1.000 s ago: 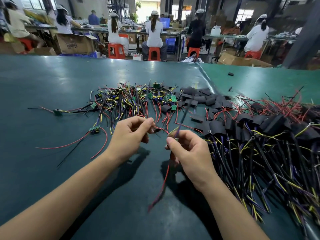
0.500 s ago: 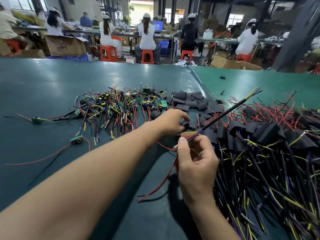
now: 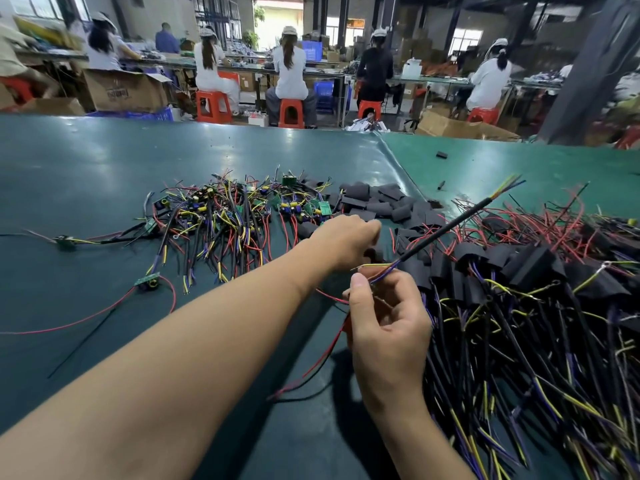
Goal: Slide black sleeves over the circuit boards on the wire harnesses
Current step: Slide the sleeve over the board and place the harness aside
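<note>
on the far left of my green desk one loose harness lies by itself, and nearer me another small board with red wire sits apart from the rest. next comes the tangle of unsleeved harnesses, green circuit boards showing among red, yellow and black leads. my left hand reaches across just past that tangle, its knuckles toward me and its fingers curled down at the near edge of the pile of loose black sleeves; a sleeve seems to sit under the fingertips, but i cannot tell whether i have hold of it. just beside and nearer me, my right hand pinches a wire harness between thumb and fingers, the other fingers loosely curled. its black cable rises up and to the right over the heap, ending in bare coloured tips, while its red lead hangs below my palm onto the desk. the board itself is hidden in my grip. to the right spreads the big heap of sleeved harnesses, close against my right hand.
</note>
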Demonstrator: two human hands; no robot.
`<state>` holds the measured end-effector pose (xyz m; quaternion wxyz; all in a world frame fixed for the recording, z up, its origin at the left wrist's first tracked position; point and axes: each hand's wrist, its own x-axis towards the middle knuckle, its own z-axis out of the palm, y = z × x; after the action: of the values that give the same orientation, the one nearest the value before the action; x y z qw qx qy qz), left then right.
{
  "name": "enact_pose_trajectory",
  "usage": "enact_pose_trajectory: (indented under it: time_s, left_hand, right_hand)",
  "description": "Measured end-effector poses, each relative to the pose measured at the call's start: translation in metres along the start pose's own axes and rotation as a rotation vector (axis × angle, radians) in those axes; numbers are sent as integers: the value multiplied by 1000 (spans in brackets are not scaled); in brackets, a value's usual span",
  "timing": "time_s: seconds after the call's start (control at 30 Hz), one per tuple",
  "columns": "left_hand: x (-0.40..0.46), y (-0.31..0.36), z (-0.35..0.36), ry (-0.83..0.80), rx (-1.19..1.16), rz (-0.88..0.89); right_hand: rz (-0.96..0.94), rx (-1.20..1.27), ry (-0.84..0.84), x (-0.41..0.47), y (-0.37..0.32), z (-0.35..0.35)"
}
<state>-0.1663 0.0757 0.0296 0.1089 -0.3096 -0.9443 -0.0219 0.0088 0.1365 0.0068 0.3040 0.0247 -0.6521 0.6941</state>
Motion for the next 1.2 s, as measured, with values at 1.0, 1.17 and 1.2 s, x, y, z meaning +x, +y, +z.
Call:
enact_pose_trajectory:
  time_s: [1.0,1.17,1.2]
  left_hand:
    - [-237,-28,-24,509,-464,-237]
    - [-236,-30,-26,534,-453,-226]
    - [-237,-30,-27,525,-439,-212]
  right_hand:
    - [319,458,-55,10,-10,-4]
    - [339,425,-78,10,-9,-3]
    - [339,417,-82,9,-9,-3]
